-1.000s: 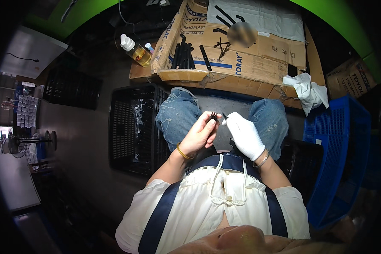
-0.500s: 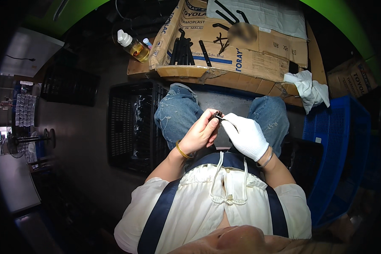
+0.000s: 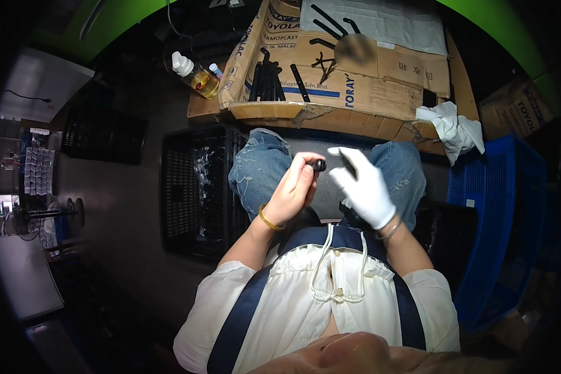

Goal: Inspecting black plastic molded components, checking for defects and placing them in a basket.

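My bare left hand [image 3: 297, 185], with a yellow bangle at the wrist, is closed around a small black part [image 3: 318, 165] above my lap. Only its rounded end shows past the fingers; the rest is hidden in the grip. Just to the right, my right hand [image 3: 363, 190] in a white glove has thumb and fingers spread, with nothing between them. In the cardboard box [image 3: 349, 115] in front of me, several black rods [image 3: 268, 78] lean together at the left. Another black rod [image 3: 300, 83] lies beside them, near thin black branched pieces [image 3: 323, 67].
A spray bottle [image 3: 199, 78] of yellowish liquid stands left of the box. A white cloth [image 3: 453, 128] hangs over its right front corner. Black crates [image 3: 193, 187] stand on the floor to my left, and a blue crate [image 3: 486, 218] is at my right.
My right hand has come away from the black part, and its pinched fingers have spread apart. My left hand keeps hold of the part, whose end now shows more plainly.
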`<action>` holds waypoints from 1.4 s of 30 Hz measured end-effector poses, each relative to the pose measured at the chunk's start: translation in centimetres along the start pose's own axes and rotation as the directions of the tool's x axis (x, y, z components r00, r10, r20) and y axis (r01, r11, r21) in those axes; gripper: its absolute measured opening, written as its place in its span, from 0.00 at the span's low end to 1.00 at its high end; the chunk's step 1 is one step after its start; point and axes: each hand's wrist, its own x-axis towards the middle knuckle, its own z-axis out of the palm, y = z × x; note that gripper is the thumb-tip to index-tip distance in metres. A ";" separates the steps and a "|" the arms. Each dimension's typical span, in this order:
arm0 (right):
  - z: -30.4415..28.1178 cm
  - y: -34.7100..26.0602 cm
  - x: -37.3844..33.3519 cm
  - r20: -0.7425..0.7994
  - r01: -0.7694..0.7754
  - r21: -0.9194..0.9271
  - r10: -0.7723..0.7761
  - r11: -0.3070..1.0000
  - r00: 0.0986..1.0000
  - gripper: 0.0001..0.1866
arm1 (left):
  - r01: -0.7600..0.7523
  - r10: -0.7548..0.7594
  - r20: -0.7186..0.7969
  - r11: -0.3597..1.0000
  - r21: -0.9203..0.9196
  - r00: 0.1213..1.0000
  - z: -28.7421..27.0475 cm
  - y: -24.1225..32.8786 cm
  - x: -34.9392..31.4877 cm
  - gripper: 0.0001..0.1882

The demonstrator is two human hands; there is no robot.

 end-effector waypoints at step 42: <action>1.5 -2.8 -1.9 0.391 -0.058 0.099 0.014 0.993 0.920 0.07 | -0.548 0.588 -0.163 0.803 0.234 0.792 -1.4 -3.4 0.5 0.18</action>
